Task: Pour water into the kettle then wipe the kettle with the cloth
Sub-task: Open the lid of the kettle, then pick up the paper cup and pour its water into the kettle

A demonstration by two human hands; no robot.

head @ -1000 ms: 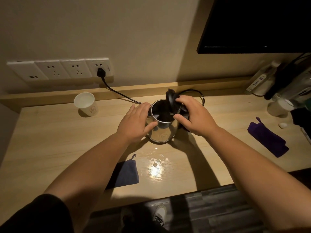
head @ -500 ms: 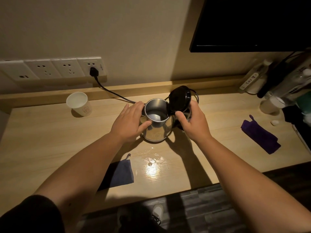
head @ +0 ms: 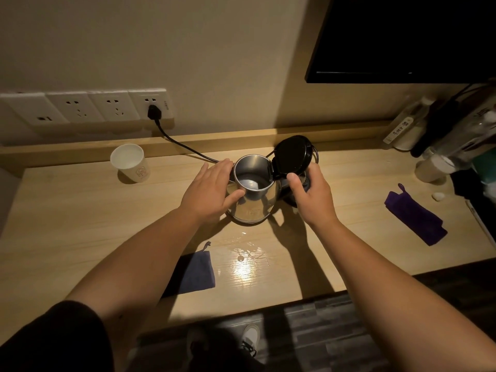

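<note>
A steel kettle (head: pixel 255 208) stands at the middle of the wooden desk (head: pixel 80 224), its black lid (head: pixel 294 157) flipped up and its mouth uncovered. My left hand (head: pixel 209 194) wraps the kettle's left side, thumb on the front. My right hand (head: pixel 311 194) grips the black handle on the kettle's right, thumb just under the lid. A white paper cup (head: pixel 131 162) stands at the back left. A blue-grey cloth (head: pixel 197 271) lies near the front edge, partly under my left forearm. A purple cloth (head: pixel 414 216) lies at the right.
A black cord (head: pixel 182 146) runs from the wall socket (head: pixel 153 106) to the kettle. A small puddle (head: pixel 249 256) shines in front of the kettle. Bottles and clutter (head: pixel 440 146) crowd the back right corner under a dark screen (head: pixel 402 38).
The kettle lid has swung from nearly shut to fully upright. My right hand slid from the lid down to the handle. My left hand stayed on the kettle body.
</note>
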